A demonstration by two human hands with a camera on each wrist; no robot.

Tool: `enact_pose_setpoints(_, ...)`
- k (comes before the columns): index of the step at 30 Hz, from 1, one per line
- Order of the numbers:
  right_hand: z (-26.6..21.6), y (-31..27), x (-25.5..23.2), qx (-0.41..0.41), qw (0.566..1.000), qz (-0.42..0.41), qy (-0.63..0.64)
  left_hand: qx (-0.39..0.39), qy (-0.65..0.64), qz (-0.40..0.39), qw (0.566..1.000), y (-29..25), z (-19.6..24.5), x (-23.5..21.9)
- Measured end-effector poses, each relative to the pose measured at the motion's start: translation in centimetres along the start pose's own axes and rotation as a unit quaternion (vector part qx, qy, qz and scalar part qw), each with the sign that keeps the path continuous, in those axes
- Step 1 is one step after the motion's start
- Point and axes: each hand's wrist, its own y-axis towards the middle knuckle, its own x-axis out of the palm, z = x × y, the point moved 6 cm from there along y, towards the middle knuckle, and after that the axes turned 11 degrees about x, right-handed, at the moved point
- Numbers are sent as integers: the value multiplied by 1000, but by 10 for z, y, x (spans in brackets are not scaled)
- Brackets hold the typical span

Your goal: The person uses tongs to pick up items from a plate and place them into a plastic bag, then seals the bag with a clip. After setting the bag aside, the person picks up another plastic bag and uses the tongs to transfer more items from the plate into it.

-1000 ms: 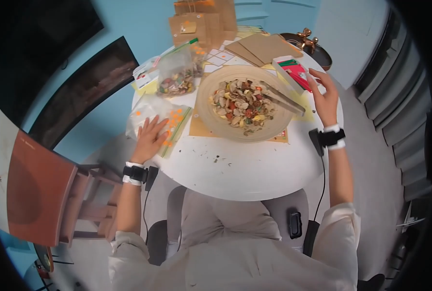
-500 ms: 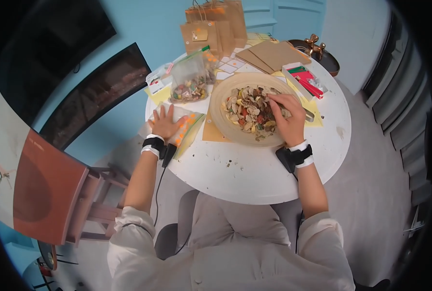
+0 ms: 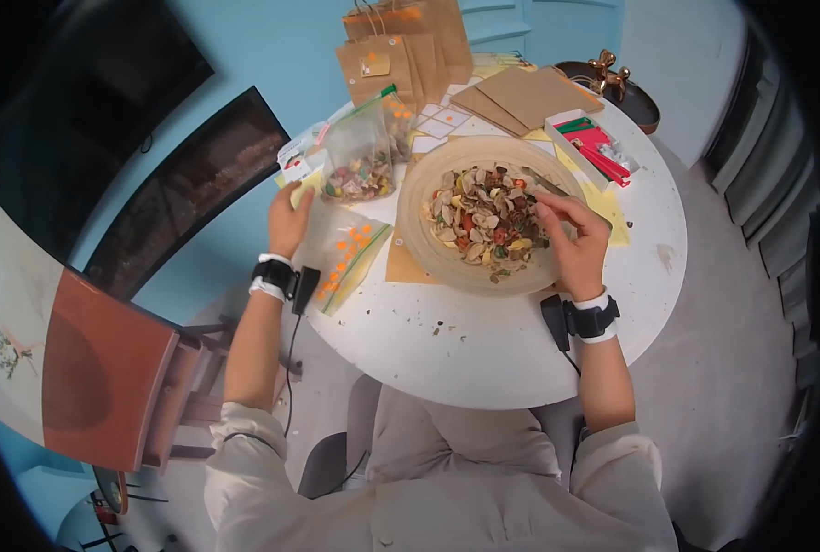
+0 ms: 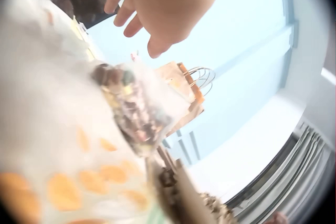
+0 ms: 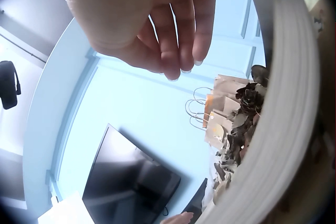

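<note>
A wide round bowl of dried flowers and leaves stands on the table. Over its right part hovers my right hand, fingers loosely bent; in the right wrist view the same hand shows nothing gripped. A metal tool lies in the bowl beside it. My left hand is raised at the upper left edge of a flat clear zip bag with orange dots. In the left wrist view the hand has its fingers relaxed and apart, holding nothing. Behind stands a filled clear bag.
Brown paper bags stand at the back, next to flat brown cardboard. A white box with red and green items lies right of the bowl. Loose crumbs dot the front of the white table.
My right hand came from the white box to the bowl. My left hand, earlier spread flat on the dotted bag, has lifted with its fingers closer together.
</note>
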Motion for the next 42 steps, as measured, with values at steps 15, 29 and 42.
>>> enact_pose_setpoints(15, -8, -1, 4, -32, 998, -49, -36, 126, 176, -154, 964, 185, 143, 160)
enact_pose_setpoints(29, -4, -5, 6, -39, 997, -61, 3, 123, 66, 113, 984, 211, 159, 56)
enact_pose_setpoints(42, -41, -72, 57, 248, 792, -482, 283, 44, -408, 222, 884, -39, 239, -109)
